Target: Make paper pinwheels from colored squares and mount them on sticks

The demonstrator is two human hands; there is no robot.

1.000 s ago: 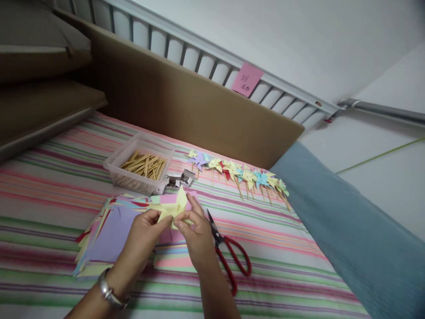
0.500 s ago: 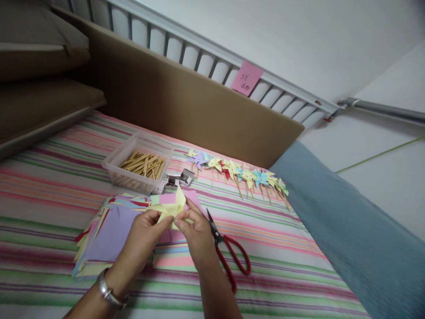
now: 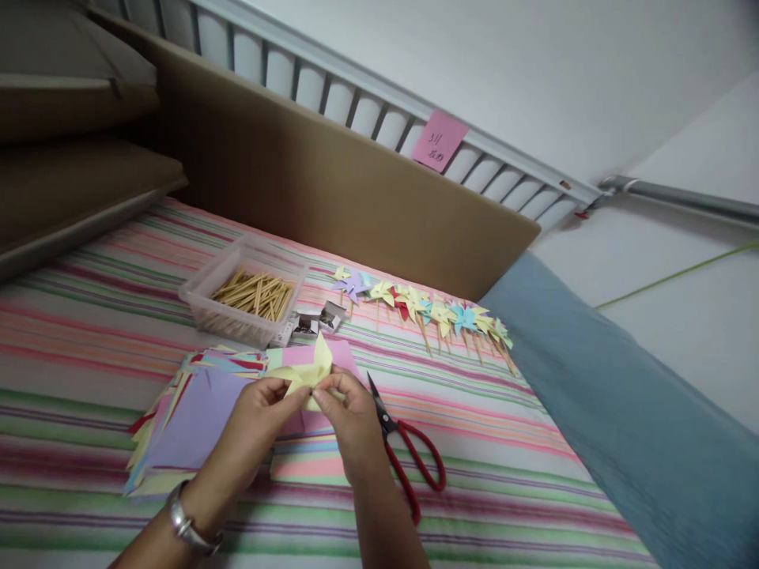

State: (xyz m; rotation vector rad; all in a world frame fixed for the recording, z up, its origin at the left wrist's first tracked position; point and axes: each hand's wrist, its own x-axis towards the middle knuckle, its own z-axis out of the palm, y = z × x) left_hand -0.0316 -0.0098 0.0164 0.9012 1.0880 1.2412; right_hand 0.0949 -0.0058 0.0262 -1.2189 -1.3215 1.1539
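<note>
A pale yellow paper pinwheel point(image 3: 309, 373) is held between my two hands, one folded blade pointing up. My left hand point(image 3: 264, 407) pinches its lower left side between thumb and fingers. From the right, my right hand point(image 3: 349, 411) grips it with thumb and index finger close to the left thumb. The fingertips hide the pinwheel's centre. Beneath the hands lie pink paper point(image 3: 341, 356) and other coloured sheets. Left of them is a loose stack topped by a purple sheet point(image 3: 198, 415). Scissors with red handles point(image 3: 409, 454) lie just right of my right hand.
Behind the hands stand a clear plastic box point(image 3: 198, 304) of wooden sticks point(image 3: 254, 294) and a small opened box point(image 3: 320, 318). Finished-looking pinwheels on sticks point(image 3: 442, 316) lie in a row at the back right. A cardboard panel point(image 3: 356, 197) stands along the striped cloth's point(image 3: 504, 474) far edge.
My right hand's fingers have curled in closer around the pinwheel, and its raised fingers have come down. The pinwheel stays in nearly the same place. The view has shifted slightly.
</note>
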